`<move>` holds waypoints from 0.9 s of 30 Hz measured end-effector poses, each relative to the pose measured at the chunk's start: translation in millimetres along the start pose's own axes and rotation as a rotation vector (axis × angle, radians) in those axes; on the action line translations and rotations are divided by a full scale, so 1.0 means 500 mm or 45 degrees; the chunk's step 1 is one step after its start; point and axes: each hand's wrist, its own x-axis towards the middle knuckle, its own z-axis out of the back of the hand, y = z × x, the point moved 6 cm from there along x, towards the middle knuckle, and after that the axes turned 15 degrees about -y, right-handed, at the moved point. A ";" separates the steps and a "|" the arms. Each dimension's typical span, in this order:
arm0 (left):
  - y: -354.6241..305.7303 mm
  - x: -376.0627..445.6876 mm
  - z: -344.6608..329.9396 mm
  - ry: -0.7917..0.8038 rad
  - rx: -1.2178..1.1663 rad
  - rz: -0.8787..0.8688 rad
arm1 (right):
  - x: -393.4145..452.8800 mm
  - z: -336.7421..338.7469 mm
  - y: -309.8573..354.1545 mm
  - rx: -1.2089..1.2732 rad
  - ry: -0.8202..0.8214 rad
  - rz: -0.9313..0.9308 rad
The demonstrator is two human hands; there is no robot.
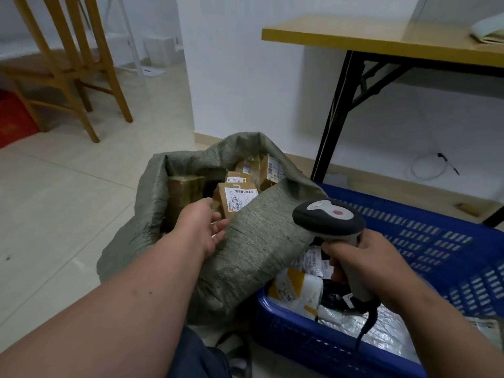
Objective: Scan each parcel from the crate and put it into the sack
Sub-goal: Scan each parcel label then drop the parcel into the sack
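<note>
The left hand (203, 227) reaches into the mouth of the green sack (245, 249), fingers loosely spread; whether they touch the labelled box (236, 199) inside is unclear. Right of the sack, the right hand (365, 264) grips the scanner (330, 222) above the blue crate (436, 241), where white parcels (297, 289) lie.

The sack (245, 249) is coarse woven plastic cloth, matt grey-green, and the parcels (237, 199) inside it are brown cardboard with glossy tape and white paper labels. The crate (436, 241) is smooth blue slotted plastic holding crinkled, faintly shiny poly mailers (297, 290). The scanner (330, 216) is matt grey plastic; the chair (68, 64) is varnished wood, and the floor (68, 200) is smooth pale tile.
</note>
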 end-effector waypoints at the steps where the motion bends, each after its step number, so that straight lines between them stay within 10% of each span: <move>1: 0.000 -0.008 -0.008 0.006 0.041 -0.046 | -0.002 0.009 -0.004 -0.004 -0.012 -0.008; 20: 0.180 -0.293 -0.341 0.592 0.691 -0.927 | -0.018 0.357 -0.281 0.182 -0.649 -0.475; 27: 0.360 -0.308 -0.456 0.879 1.155 -0.902 | 0.022 0.442 -0.354 0.303 -0.721 -0.590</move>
